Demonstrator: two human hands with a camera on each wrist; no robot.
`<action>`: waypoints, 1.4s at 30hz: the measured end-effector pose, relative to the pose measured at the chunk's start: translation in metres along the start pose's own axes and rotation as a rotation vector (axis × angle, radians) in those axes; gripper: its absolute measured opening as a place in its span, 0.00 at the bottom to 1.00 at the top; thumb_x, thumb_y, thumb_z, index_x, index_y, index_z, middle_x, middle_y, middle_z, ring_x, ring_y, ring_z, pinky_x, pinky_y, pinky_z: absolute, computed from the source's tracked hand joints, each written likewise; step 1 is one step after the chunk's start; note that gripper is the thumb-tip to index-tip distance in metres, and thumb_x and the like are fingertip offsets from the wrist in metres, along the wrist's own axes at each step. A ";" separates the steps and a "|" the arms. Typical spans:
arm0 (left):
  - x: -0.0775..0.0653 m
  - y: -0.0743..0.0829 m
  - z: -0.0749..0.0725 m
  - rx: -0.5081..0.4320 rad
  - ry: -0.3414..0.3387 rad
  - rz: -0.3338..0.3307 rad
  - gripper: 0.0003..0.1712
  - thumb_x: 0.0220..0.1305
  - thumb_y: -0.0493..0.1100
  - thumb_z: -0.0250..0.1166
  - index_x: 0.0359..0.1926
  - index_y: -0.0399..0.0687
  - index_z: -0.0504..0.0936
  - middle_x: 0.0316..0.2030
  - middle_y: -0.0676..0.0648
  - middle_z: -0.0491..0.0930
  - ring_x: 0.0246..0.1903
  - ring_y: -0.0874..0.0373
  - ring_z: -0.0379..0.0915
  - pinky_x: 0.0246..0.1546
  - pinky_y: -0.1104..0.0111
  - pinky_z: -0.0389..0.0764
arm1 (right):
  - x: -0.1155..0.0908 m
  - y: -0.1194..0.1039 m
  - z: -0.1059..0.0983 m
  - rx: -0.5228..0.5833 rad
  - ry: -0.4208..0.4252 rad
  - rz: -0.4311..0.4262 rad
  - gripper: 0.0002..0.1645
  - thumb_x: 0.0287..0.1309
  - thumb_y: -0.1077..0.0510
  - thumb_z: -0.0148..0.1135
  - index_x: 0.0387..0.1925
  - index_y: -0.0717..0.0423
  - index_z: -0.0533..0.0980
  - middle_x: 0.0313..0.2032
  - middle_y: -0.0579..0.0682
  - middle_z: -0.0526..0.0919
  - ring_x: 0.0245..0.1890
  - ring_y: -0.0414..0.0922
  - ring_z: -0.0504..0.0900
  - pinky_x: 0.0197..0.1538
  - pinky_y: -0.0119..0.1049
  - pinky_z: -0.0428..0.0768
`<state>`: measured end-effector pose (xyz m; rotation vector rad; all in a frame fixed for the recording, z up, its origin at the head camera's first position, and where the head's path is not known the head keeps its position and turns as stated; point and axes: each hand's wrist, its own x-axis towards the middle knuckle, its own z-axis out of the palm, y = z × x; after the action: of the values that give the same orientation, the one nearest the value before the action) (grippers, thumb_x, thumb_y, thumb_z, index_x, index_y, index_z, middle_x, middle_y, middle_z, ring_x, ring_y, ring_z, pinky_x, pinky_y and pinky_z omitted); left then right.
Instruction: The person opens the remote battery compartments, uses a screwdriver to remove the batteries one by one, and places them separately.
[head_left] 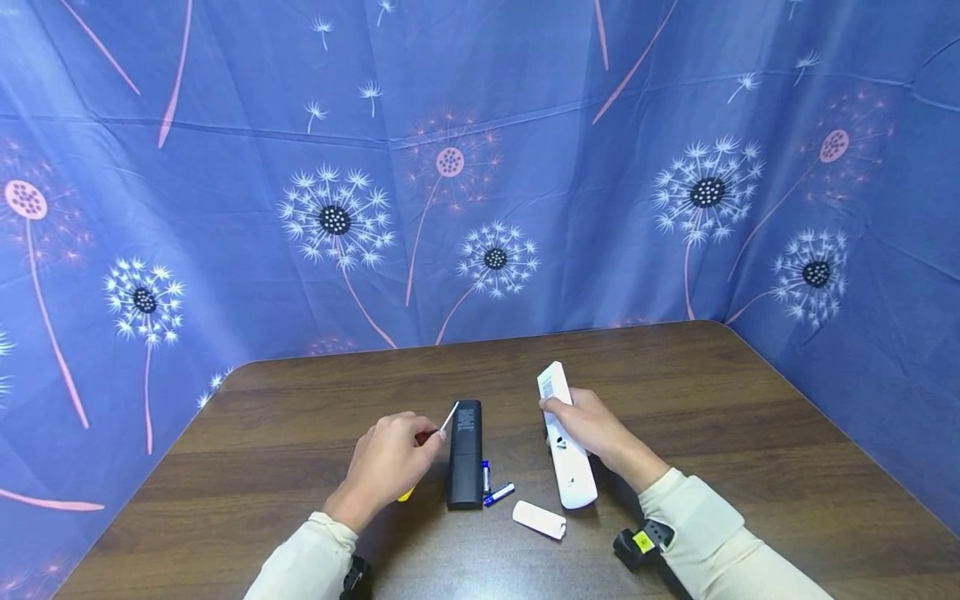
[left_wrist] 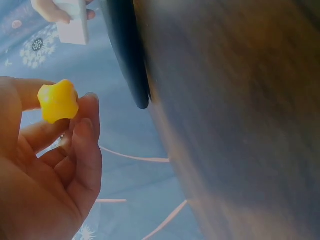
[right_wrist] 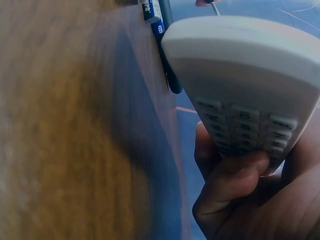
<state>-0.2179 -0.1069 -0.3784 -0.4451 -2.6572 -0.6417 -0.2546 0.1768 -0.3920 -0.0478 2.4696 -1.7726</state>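
Yellow-handled, the screwdriver pinched in the left hand slants forward-right toward the black remote control, its long axis running away from the person just beside that hand, while beyond it the right hand grips the white remote control.

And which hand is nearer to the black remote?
Left. The left hand is just left of the black remote; the right hand is farther off, to its right, holding the white remote.
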 end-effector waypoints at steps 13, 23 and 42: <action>0.010 -0.015 0.002 0.058 -0.074 -0.067 0.10 0.64 0.49 0.66 0.26 0.58 0.87 0.16 0.60 0.72 0.19 0.61 0.67 0.19 0.63 0.66 | -0.002 -0.001 -0.004 -0.017 0.003 0.006 0.30 0.69 0.53 0.53 0.61 0.73 0.68 0.35 0.63 0.81 0.28 0.50 0.83 0.29 0.42 0.82; 0.013 -0.018 -0.003 0.004 -0.170 -0.176 0.14 0.66 0.50 0.65 0.24 0.53 0.86 0.12 0.57 0.69 0.15 0.59 0.66 0.17 0.63 0.64 | -0.003 0.001 -0.002 -0.024 -0.001 0.006 0.31 0.69 0.52 0.54 0.62 0.74 0.68 0.36 0.63 0.81 0.29 0.50 0.83 0.30 0.42 0.81; 0.012 -0.023 -0.006 0.143 -0.248 -0.241 0.14 0.63 0.50 0.67 0.21 0.55 0.87 0.15 0.54 0.73 0.19 0.56 0.69 0.19 0.60 0.67 | -0.001 0.000 0.001 -0.021 0.003 -0.002 0.30 0.68 0.52 0.54 0.60 0.73 0.69 0.35 0.63 0.81 0.28 0.50 0.83 0.30 0.42 0.81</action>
<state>-0.2359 -0.1272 -0.3765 -0.1746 -2.9982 -0.4856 -0.2534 0.1754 -0.3920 -0.0500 2.4910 -1.7492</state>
